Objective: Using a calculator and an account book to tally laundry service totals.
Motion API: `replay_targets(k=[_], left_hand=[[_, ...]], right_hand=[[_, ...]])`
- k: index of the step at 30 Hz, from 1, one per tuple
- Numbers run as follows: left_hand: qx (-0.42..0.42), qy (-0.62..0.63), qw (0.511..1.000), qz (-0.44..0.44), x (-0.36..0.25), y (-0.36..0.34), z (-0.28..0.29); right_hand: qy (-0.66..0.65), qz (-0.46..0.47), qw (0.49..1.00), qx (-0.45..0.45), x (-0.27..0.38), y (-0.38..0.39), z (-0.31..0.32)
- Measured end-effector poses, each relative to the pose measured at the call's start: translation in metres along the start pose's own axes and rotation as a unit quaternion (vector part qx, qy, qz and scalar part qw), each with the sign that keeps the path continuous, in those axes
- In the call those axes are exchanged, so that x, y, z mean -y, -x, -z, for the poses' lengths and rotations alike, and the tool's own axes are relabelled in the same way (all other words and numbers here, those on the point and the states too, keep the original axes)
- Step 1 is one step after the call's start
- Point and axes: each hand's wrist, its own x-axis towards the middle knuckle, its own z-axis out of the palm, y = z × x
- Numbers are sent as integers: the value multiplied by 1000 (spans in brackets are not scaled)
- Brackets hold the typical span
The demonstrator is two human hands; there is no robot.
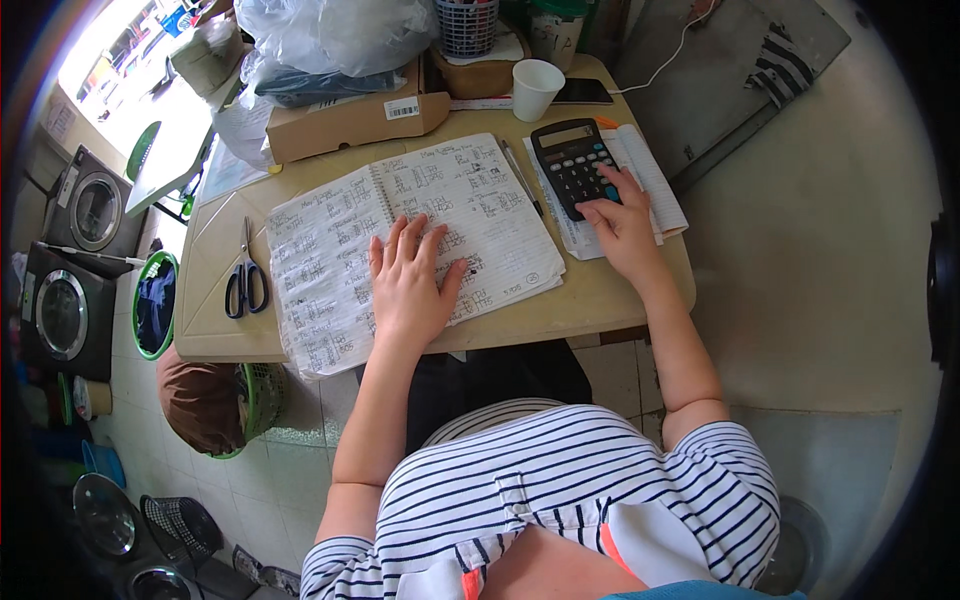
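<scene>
An open spiral notebook [330,225], its pages full of handwriting, lies on the table before me. My left hand [412,275] rests flat on it near the spiral, fingers spread. To the right, my right hand [625,220] is over the lower right part of a black calculator [565,165], fingers bent and touching its keys or edge; it grips nothing. Under the calculator is a second notebook or stack of papers [655,185]. Between notebook and calculator lies a pen [522,175]. Scissors with dark handles [246,280] lie left of the notebook.
At the table's back stand a cardboard box [355,125] with a plastic bag [335,35] above it, a white cup [537,90], a dark phone [582,92] with a cable and a pen basket [466,28]. Green laundry baskets [265,395] and front-loading washers [65,310] are at the left.
</scene>
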Motion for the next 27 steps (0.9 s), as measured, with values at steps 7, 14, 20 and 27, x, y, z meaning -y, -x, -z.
replay_targets(k=[7, 14, 20, 27], left_hand=[[-3, 8, 1000, -5, -1, -2, -1], [-10, 16, 1000, -2, -1, 0, 1], [-27, 50, 998, 1, -1, 0, 0], [-25, 49, 998, 2, 0, 0, 1]], right_hand=[[-115, -80, 987, -82, -34, -9, 9], [-85, -100, 986, -99, -31, -2, 5], [-83, -99, 988, -84, -46, 2, -3], [-98, -106, 986, -82, -33, 3, -3]])
